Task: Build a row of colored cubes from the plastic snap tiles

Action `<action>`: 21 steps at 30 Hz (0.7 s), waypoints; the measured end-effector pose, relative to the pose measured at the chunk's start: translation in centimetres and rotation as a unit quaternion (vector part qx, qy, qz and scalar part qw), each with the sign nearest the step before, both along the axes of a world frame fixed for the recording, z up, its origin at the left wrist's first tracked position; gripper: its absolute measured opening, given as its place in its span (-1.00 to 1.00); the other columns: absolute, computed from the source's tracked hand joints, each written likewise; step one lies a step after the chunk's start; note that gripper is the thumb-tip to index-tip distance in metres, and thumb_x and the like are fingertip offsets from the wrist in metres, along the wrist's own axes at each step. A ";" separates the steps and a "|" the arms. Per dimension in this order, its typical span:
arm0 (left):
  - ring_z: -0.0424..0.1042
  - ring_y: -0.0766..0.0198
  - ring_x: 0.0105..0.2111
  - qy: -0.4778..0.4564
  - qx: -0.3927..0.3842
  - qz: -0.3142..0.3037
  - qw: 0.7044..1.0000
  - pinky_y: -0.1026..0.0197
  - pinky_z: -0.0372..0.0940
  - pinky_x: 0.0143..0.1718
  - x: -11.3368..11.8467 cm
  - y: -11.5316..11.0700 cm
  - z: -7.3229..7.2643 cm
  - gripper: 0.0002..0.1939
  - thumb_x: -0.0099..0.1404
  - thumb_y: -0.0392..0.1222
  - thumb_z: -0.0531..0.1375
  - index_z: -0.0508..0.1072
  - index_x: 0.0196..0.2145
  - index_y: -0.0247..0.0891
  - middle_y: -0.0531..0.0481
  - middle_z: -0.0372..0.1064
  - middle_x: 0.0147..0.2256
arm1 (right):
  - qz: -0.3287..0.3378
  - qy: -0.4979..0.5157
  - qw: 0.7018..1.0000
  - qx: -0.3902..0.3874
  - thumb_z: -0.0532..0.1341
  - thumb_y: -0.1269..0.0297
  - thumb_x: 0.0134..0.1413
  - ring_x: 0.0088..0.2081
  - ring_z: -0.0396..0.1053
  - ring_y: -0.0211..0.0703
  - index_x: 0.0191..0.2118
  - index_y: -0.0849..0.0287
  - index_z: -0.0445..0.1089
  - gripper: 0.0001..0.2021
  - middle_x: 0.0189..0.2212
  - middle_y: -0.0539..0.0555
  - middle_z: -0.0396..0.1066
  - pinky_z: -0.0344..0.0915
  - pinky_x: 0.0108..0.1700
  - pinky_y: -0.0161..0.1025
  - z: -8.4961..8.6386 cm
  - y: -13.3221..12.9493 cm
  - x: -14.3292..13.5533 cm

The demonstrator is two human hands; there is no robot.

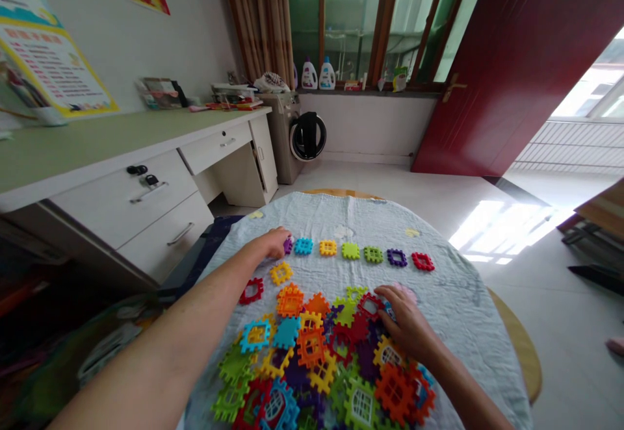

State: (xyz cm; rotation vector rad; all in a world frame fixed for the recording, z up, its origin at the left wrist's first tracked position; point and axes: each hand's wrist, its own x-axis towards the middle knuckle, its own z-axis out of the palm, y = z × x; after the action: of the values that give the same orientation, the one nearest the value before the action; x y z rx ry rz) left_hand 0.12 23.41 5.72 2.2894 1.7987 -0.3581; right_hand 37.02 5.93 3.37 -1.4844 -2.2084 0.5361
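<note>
My left hand [277, 242] is closed on a purple piece [288, 245] at the left end of a row. Rightward in that row lie a blue piece [303, 246], a yellow one [328, 248], green ones, a dark purple one [396, 258] and a red one [422, 261]. My right hand [396, 313] rests at the right edge of a pile of coloured pieces [311, 347], its fingers at a red square piece [370, 306] and a blue one. Whether it grips either is unclear. A yellow piece [281, 273] and a red piece [251, 291] lie left of the pile.
A pale patterned cloth [458, 313] covers the round table. To the left stands a long desk [97, 151] with drawers; beyond it is a washing machine [285, 134] with its door open. A red door [511, 60] stands at the right.
</note>
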 end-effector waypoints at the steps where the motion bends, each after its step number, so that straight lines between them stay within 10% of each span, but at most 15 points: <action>1: 0.40 0.08 -0.04 -0.001 0.001 -0.004 1.000 0.24 0.30 -0.04 -0.1 0.1 -0.1 -0.33 -0.21 -0.33 0.30 0.39 -0.04 -0.18 -0.10 0.33 0.01 | -0.001 -0.001 1.000 0.000 0.07 0.33 0.11 0.09 0.32 0.02 0.02 0.16 0.36 -0.65 0.02 0.20 0.41 0.18 0.19 0.05 0.0 0.0 0.0; 21: 0.41 0.13 -0.05 -0.023 0.025 -0.024 0.999 0.28 0.27 -0.04 -1.1 0.3 -0.1 -0.40 -0.11 -0.37 0.24 0.39 -0.02 -0.23 -0.12 0.36 0.00 | -0.002 -0.005 1.000 0.009 0.08 0.35 0.08 0.05 0.35 0.02 -0.01 0.16 0.38 -0.66 -0.03 0.20 0.43 0.18 0.19 0.08 -0.4 0.1 0.4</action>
State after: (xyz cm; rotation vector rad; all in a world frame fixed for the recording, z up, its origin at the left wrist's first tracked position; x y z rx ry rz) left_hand -0.98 23.68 5.65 2.3590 1.7523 -0.2675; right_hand 37.42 6.00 2.93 -1.4850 -2.2119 0.5061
